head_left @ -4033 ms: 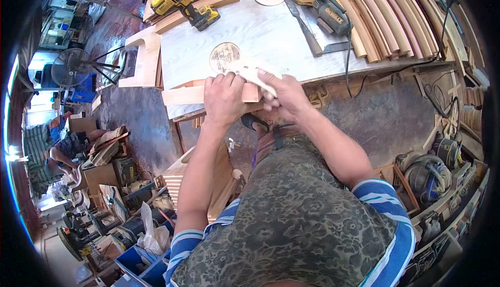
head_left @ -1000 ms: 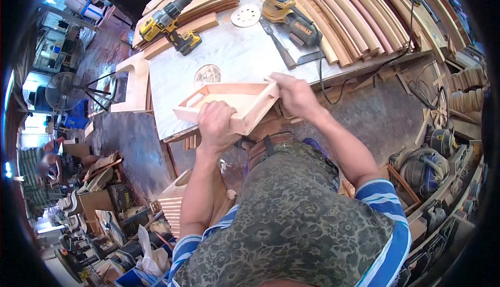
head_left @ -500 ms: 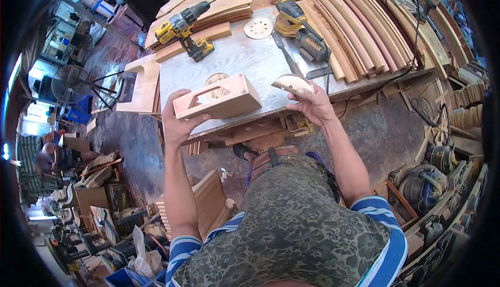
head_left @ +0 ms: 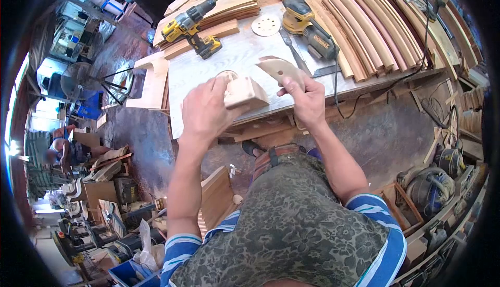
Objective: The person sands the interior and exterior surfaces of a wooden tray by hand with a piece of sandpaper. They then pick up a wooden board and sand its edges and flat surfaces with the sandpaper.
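Note:
My left hand (head_left: 204, 111) is wrapped over the near end of a pale wooden block (head_left: 246, 91), which it grips above the front edge of the workbench (head_left: 195, 78). The hand hides much of the block, its slot included. In my right hand (head_left: 308, 98) is a bent sanding disc (head_left: 277, 70) with a hole showing, pinched between thumb and fingers. The disc stands apart from the block, to its right. Behind the hands lie a flat round sanding disc with holes (head_left: 265, 25) and a yellow and black sander (head_left: 307, 26).
A cordless drill (head_left: 190, 29) lies at the bench's left, by stacked boards (head_left: 229, 5). Curved wooden strips (head_left: 364, 26) fill the right side. The sander's cord (head_left: 337, 97) hangs over the front edge. Another person (head_left: 61, 149) sits far left.
My left hand has turned over the block, which is now rotated with its slot covered. My right hand has tilted the bent sanding disc upward and shifted slightly left.

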The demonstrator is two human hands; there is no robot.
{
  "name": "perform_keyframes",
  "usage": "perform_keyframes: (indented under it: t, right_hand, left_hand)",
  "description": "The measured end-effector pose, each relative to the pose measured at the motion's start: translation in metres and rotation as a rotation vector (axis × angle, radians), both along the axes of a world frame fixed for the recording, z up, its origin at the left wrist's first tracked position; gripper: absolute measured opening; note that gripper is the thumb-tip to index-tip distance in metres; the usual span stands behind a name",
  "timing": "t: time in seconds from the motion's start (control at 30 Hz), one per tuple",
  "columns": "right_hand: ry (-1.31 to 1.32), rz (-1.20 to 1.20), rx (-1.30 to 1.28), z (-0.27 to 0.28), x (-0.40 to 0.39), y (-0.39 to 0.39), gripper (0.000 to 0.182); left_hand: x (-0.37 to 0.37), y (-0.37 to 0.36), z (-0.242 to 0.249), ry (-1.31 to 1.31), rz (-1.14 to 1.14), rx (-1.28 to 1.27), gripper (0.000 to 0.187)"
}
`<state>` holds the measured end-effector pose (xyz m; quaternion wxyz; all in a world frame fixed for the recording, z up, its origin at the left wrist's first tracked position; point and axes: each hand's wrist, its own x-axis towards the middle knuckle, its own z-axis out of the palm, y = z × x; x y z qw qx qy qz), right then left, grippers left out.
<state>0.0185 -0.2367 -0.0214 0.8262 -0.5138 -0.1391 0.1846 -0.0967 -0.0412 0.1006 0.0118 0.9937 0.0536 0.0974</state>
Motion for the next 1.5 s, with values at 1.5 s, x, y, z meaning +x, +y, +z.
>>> perform_keyframes:
  t: [1.5]
  right_hand:
    - [0.218,0.301,-0.086,0.059,-0.034,0.003,0.023]
  left_hand:
    - [-0.045,-0.038,-0.024,-0.187,0.021,0.056,0.032]
